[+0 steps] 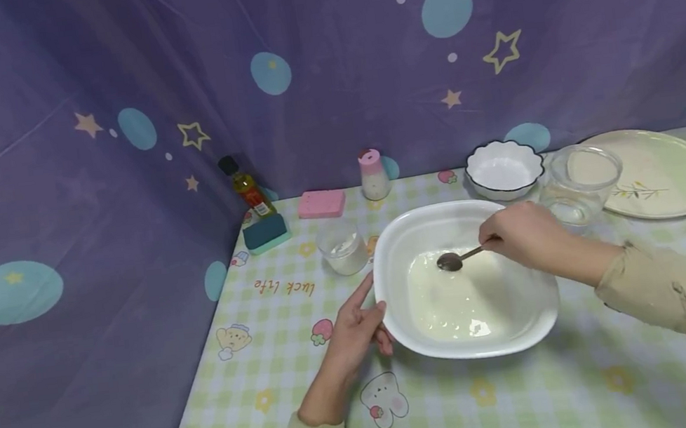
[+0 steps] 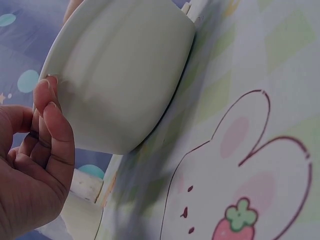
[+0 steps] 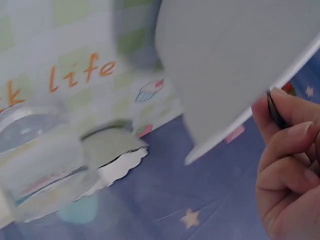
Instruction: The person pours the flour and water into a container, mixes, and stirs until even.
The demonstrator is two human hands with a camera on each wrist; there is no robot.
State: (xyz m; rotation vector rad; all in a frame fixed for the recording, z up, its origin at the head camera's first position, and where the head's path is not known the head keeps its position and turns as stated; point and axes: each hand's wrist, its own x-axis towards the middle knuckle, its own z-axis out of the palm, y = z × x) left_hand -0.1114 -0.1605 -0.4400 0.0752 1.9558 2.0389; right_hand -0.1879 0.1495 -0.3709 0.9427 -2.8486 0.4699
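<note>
A white basin (image 1: 389, 258) holds a pale, milky liquid (image 1: 449, 308) with a few bubbles on it. My left hand (image 1: 353, 329) grips the basin's left rim, thumb at the edge and the index finger pointing along the outside. In the left wrist view, that hand's curled fingers (image 2: 60, 132) meet the basin wall (image 2: 120, 70). My right hand (image 1: 526, 235) pinches the handle of a small dark metal spoon (image 1: 450, 262), whose bowl is over the liquid. The right wrist view shows the spoon handle (image 3: 275, 112) between thumb and fingers; the basin hides the bowl.
Left of the basin stands a clear cup of white powder (image 1: 347, 252). Behind are an oil bottle (image 1: 251, 190), a sponge (image 1: 265, 233), a pink sponge (image 1: 321, 204) and a pink-topped shaker (image 1: 373, 179). At right: a scalloped bowl (image 1: 503, 167), a glass jar (image 1: 575, 187), an oval plate (image 1: 681, 168).
</note>
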